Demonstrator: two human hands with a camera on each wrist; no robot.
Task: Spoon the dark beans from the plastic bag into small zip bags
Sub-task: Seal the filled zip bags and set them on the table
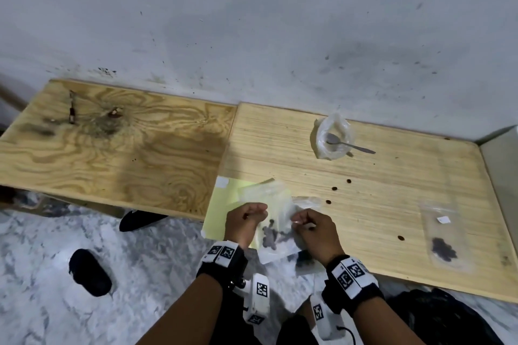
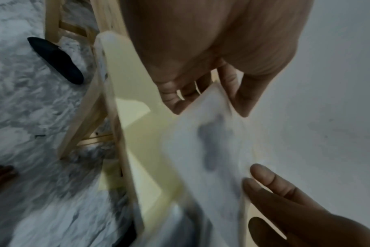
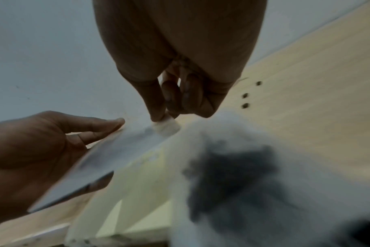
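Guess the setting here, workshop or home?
Probably a makeshift home workspace: bare plywood tabletops pushed against a scuffed white wall, shoes loose on a marble-pattern floor.

A small clear zip bag (image 1: 276,228) hangs upright over the table's near edge, a clump of dark beans (image 1: 270,235) in its lower half. A second zip bag (image 1: 443,235) lies flat at the right, beans pooled at its near end. Far back, the crumpled plastic bag (image 1: 332,136) holds a metal spoon (image 1: 347,144). Loose beans (image 1: 334,188) dot the wood.
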